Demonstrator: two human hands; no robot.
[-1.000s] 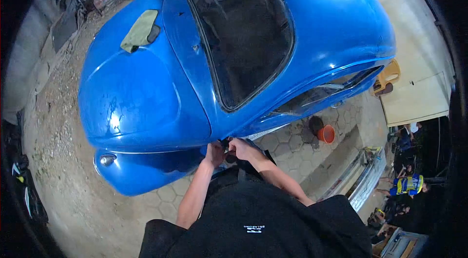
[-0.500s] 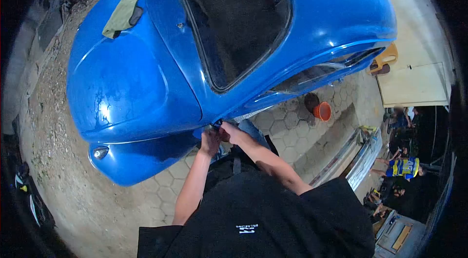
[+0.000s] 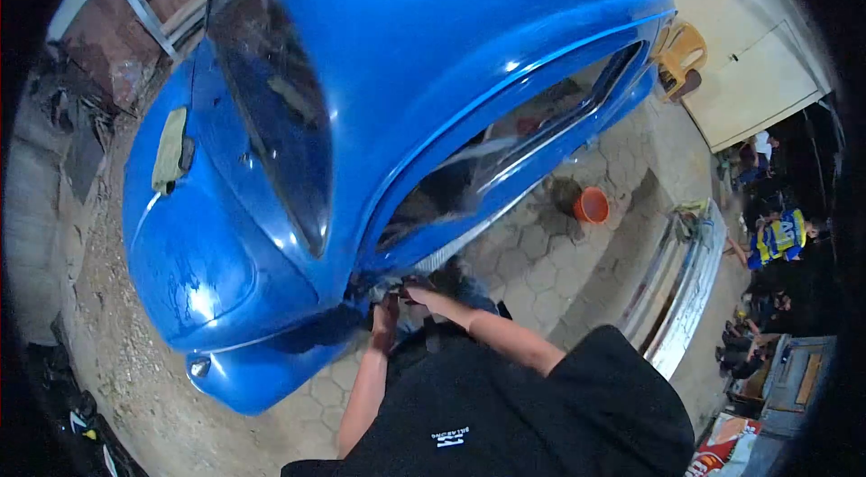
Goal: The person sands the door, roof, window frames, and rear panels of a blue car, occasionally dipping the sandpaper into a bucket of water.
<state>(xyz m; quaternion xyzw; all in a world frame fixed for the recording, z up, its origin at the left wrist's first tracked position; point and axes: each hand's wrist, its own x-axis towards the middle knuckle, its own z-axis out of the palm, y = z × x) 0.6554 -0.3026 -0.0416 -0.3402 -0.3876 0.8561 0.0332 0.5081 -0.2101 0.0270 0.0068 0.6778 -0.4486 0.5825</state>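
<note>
Beside the blue car (image 3: 433,35), my left hand (image 3: 385,315) is closed at the lower body edge behind the front fender, on something dark too small to name. My right hand (image 3: 415,293) is just to its right and slightly higher, fingers drawn together in shadow around something I cannot make out. Both hands are close to each other below the side window. A green cloth (image 3: 171,151) lies on the front lid of the car.
An orange bucket (image 3: 592,206) stands on the paving (image 3: 532,252). Long metal-coloured panels (image 3: 690,297) lie to the right. A yellow chair (image 3: 683,53) is near the car's far end. Several people, one in a blue and yellow shirt (image 3: 779,236), are at the far right.
The view has turned and shifted, showing more of the car's roof and side window. My hands are slightly lower in view and a little farther apart.
</note>
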